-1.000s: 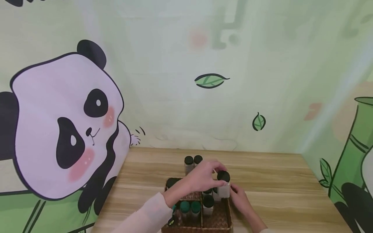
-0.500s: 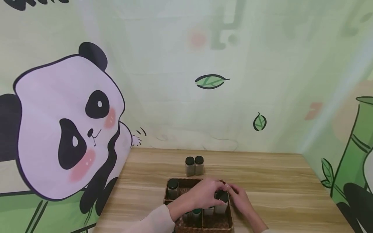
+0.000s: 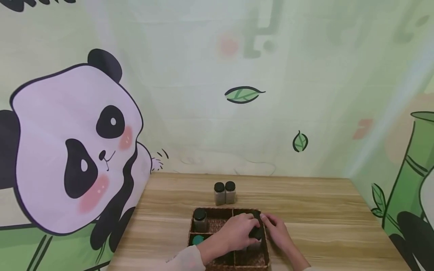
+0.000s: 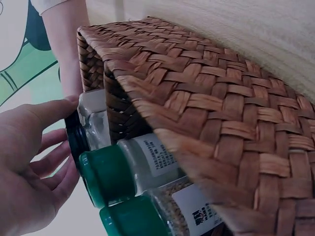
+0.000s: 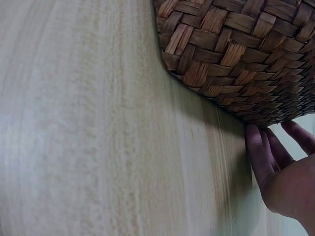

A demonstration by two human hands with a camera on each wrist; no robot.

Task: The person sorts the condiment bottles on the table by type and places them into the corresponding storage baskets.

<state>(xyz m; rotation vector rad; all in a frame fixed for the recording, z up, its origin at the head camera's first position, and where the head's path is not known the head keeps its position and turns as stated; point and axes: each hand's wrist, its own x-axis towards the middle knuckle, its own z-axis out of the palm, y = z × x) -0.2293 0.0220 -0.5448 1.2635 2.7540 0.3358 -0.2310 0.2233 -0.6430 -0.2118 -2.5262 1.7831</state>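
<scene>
My left hand [image 3: 237, 231] reaches over a woven basket [image 3: 252, 267] divided into compartments. In the left wrist view, its thumb and fingers grip the black lid of a clear spice jar [image 4: 96, 118] standing inside the right-hand side. Two spice jars with green lids [image 4: 106, 177] sit close by in the neighbouring compartment, one showing grainy contents. My right hand [image 3: 278, 234] is at the basket's right outer wall, and the right wrist view shows its fairly straight fingers [image 5: 258, 152] touching the woven side low down. The left hand and forearm hide much of the basket's inside in the head view.
Behind the basket, two black-lidded jars [image 3: 225, 194] stand side by side on the wooden table [image 3: 315, 210]. Another black-lidded jar [image 3: 200, 220] occupies the back left compartment. A panda-printed backdrop [image 3: 190, 113] rises along the table's far edge.
My left hand has lowered the black-lidded jar from above the basket into its right side, then shifted slightly further back. The right hand stays by the basket's right wall.
</scene>
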